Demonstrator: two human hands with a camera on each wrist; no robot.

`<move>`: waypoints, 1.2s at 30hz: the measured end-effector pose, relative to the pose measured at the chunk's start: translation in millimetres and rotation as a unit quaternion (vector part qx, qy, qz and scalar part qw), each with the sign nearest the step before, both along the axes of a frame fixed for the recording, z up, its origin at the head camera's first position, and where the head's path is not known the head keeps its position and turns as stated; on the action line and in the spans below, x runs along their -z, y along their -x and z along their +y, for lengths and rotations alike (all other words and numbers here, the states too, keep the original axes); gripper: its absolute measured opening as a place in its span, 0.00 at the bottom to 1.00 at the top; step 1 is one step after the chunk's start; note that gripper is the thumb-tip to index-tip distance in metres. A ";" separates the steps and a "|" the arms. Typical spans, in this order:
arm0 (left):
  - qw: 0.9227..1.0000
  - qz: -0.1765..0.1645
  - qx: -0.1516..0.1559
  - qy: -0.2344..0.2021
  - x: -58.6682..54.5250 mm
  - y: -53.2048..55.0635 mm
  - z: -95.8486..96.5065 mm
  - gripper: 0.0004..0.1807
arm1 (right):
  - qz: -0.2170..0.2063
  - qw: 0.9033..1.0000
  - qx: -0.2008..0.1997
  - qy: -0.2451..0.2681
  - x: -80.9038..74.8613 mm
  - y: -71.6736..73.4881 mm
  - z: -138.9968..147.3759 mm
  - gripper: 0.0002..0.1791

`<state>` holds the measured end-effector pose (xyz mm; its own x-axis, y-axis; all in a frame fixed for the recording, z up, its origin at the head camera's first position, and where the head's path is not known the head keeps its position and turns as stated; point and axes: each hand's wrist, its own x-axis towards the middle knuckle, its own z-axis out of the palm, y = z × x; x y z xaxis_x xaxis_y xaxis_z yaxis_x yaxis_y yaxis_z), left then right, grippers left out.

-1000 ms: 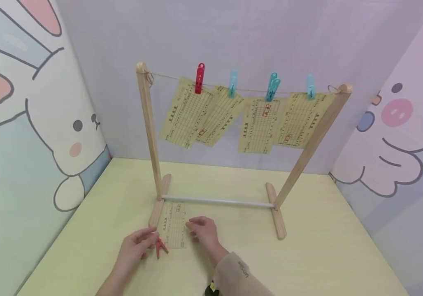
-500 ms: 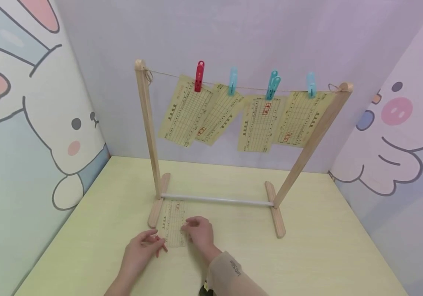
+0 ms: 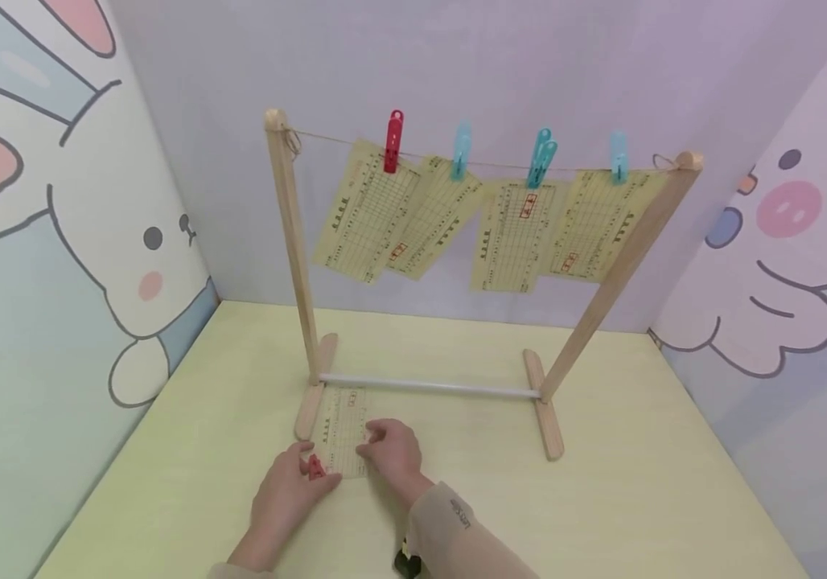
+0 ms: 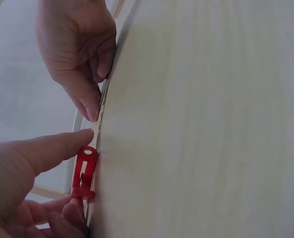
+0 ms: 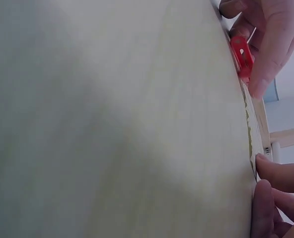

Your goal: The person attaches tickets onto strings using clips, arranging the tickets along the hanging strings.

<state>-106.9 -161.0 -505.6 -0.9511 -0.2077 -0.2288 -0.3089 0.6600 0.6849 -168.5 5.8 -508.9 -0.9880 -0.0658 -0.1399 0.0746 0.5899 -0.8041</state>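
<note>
A red clothespin lies at the lower left edge of a yellowish printed paper slip. My left hand is around this clothespin, thumb and fingers spread to either side. In the left wrist view, the left thumb reaches to the holed end of the clothespin, and the fingers are by its other end. At the slip's right edge is my right hand, its fingertips touching the edge and apart in the head view. In the right wrist view, the right thumb rests at the slip's edge.
Behind the hands stands a wooden frame with a white crossbar and a string. Several paper slips hang from red and blue clothespins. A dark object is near the right sleeve.
My left hand has moved right over the clothespin, and its thumb now reaches the slip's edge. My right hand has come slightly left, up to the slip's right edge.
</note>
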 end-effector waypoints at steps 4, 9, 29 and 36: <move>1.000 0.003 0.002 -0.007 -0.9 1.4 -0.6 0.39 | -0.003 1.000 -0.018 -0.007 -2.4 1.3 1.1 0.22; 1.000 0.011 0.006 -0.026 -1.6 1.2 -1.6 0.34 | 0.002 0.999 -0.031 -0.014 -4.4 2.0 1.9 0.22; 0.986 -0.027 -0.029 -0.165 -6.6 -3.0 -14.4 0.23 | -0.005 0.998 -0.055 0.015 -0.4 -6.7 12.8 0.26; 0.981 -0.030 -0.029 -0.190 -12.2 -0.9 -16.9 0.22 | -0.014 0.997 -0.054 0.054 2.0 -11.9 30.7 0.23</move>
